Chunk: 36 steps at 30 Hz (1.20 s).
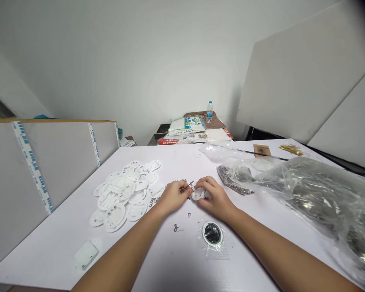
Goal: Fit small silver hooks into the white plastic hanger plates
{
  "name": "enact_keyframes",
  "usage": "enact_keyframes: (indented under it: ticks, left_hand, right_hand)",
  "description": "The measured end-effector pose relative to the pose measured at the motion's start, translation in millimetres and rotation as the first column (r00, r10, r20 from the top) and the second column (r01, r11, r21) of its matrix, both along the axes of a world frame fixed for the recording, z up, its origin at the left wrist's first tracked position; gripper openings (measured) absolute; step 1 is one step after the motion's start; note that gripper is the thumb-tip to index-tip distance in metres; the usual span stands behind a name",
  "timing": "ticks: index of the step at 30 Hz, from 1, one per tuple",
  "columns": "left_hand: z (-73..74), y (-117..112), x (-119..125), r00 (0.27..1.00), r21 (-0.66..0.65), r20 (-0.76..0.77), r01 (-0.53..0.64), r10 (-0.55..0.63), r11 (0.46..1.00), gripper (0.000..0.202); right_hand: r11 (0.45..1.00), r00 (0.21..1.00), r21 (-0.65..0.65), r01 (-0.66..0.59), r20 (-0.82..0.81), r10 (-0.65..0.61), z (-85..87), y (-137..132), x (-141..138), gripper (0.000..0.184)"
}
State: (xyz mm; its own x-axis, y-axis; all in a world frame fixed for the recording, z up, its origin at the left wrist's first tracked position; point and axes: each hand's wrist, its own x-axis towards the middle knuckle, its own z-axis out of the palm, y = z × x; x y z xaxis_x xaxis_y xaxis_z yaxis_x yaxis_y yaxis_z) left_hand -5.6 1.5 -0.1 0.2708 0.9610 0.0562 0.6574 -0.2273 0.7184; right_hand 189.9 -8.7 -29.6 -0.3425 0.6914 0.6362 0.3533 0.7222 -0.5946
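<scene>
Forearms (pixel 118 253) run up from the bottom of the shot, so we're looking right down them at a small white plastic piece (pixel 197 195), our landmark here, held just above the white table (pixel 48 247). Well left of that piece sits a loose pile of white perforated discs (pixel 118 198), with a square white packet (pixel 85 254) nearer us. Just left of it, our left hand (pixel 172 198) pinches a tiny metal fitting (pixel 185 188), seemingly lined up against the piece, while our right hand (pixel 216 198) clamps the piece itself, probably to steady it. Below the piece lies a round ring in clear film (pixel 212 233), and off to its right a big clear bag of metal parts (pixel 316 202), likely kept close for easy grabbing.
</scene>
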Motion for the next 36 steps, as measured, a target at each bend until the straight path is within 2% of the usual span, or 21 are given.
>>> enact_keyframes:
  ticks: [6, 16, 19, 23, 28, 36]
  left_hand:
    - [2.1, -0.2, 0.6, 1.0, 0.022, 0.016, -0.001, 0.0, 1.0, 0.026]
    - [4.6, -4.9, 3.6, 0.999, 0.112, -0.045, -0.024, 0.029, 0.993, 0.021]
    - [2.9, -3.3, 2.8, 1.0, 0.09, -0.007, -0.015, 0.016, 0.996, 0.02]
    - [1.3, 1.8, -0.2, 0.992, -0.006, 0.13, 0.009, -0.008, 1.0, 0.02]
    - [2.2, 4.0, -2.0, 0.962, -0.085, 0.27, 0.061, -0.035, 0.994, 0.022]
    - [9.7, -1.6, -1.9, 0.985, -0.066, 0.17, 0.05, -0.038, 0.997, 0.026]
  right_hand:
    - [1.0, 1.0, -0.007, -0.007, 0.006, 0.007, 0.1, -0.3, -0.4, 0.047]
    - [1.0, 1.0, 0.001, -0.012, 0.005, 0.012, -0.1, -0.7, 0.0, 0.045]
    - [0.999, 1.0, 0.042, -0.019, -0.01, 0.019, -1.3, 0.1, -0.3, 0.04]
    - [0.994, 0.999, 0.104, -0.019, -0.039, 0.024, -1.7, 0.7, 0.0, 0.037]
    - [0.993, 0.999, 0.121, -0.015, -0.048, 0.021, -2.0, 0.7, 0.8, 0.037]
    - [0.993, 0.999, 0.117, -0.016, -0.035, 0.02, -2.8, 1.4, 1.4, 0.04]
